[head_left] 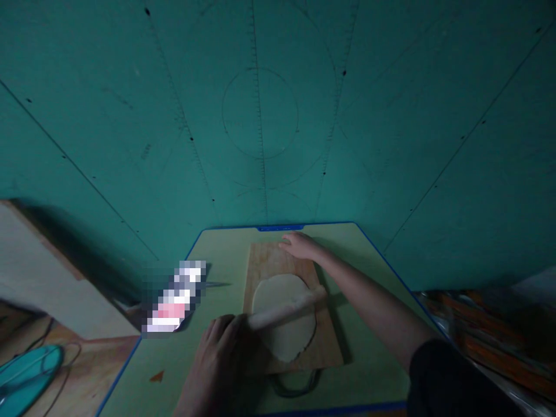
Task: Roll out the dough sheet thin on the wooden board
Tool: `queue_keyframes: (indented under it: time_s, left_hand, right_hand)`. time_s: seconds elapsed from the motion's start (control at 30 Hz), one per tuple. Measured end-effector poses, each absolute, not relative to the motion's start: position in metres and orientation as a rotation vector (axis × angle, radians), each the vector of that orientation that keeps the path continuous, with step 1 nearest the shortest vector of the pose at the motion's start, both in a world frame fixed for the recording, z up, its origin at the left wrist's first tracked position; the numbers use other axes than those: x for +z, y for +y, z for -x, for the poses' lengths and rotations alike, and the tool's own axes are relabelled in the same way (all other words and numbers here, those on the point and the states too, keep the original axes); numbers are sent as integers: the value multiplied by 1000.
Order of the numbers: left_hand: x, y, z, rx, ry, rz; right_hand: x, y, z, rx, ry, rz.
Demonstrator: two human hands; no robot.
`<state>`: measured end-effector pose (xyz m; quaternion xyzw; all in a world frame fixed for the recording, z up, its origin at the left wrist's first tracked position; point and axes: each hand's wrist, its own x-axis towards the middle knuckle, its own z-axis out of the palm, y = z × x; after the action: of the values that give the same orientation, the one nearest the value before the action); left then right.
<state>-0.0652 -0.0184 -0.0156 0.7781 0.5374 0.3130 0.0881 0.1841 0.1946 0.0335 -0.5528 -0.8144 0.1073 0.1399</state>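
A wooden board (324, 341) lies on a pale green table (369, 376) with a blue rim. A flat round of pale dough (282, 289) covers the board's middle. A wooden rolling pin (286, 310) lies slanted across the dough. My left hand (219, 356) rests on the pin's near left end, fingers curled over it. My right hand (299, 244) reaches to the board's far edge, fingers stretched flat on the wood, holding nothing.
A blurred-out packet (174, 298) lies on the table left of the board. A teal wall (260, 116) rises straight behind the table. A pale slab (47, 278) leans at the left, a teal lid (26, 370) on the floor below it. Cluttered goods (490, 330) sit at the right.
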Motion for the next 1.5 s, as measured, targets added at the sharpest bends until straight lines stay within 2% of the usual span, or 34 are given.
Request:
queue_keyframes:
  time_s: [0.37,0.53,0.7,0.93,1.5]
  left_hand:
    - [5,-9,75,1244,1762,-1680]
    - [35,31,55,1369,1543,-1401]
    - [49,89,24,1335,1292,-1090]
    - [31,120,0,1258,1307,-1065]
    - [19,107,0,1251,1317,-1279]
  right_hand:
    - [23,200,-184,565,-2370,1562]
    - [22,170,-189,544,-2220,1512]
    - [5,126,-194,504,-2108,1457]
    - [-22,105,-205,310,-2128,1363]
    - [-20,95,-224,466,-2212,1305]
